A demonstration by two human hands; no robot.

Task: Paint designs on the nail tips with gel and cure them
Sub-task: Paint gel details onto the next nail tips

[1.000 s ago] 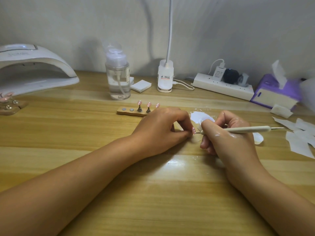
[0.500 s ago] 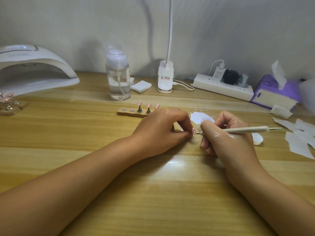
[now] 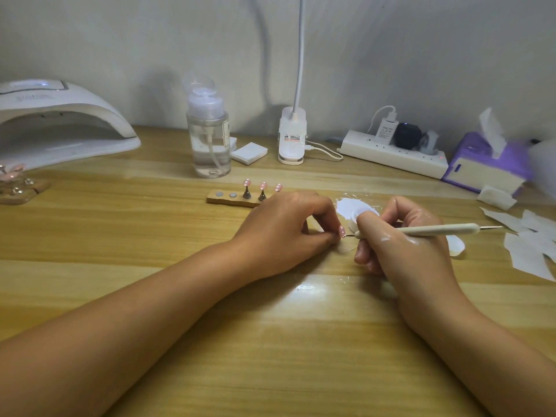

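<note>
Along the back of the table [image 3: 270, 341] stand a white curing lamp [image 3: 60, 124] at far left, a clear pump bottle [image 3: 209, 136], a small white block [image 3: 249, 153] beside it, the base of a desk light [image 3: 292, 136] with its stalk rising out of view, a power strip [image 3: 391, 153] with plugs in it, and a purple tissue box [image 3: 481, 167] at far right. Torn paper scraps [image 3: 529, 251] lie near the right edge. At the left edge sits a wooden stand [image 3: 18, 191] with pink tips, partly cut off. Just behind the left hand [image 3: 288, 230] a wooden holder [image 3: 231, 200] carries three pink tips on small pegs and two bare metal discs; the hand hides its right end. A white sheet [image 3: 350, 206] lies behind the right hand [image 3: 403, 236], partly covered by it. The table is pale, glossy wood with a few white flecks near the hands; the wall behind is plain grey-white. The left hand, knuckles up and fingers curled, pinches a nail tip [image 3: 342, 231] at its fingertips, low over the table between the two hands. The tip is pink with small white dots. The right hand, streaked with white, grips a pale pen [image 3: 436, 229] whose fine metal point meets the tip; its other end, also metal, points right.
</note>
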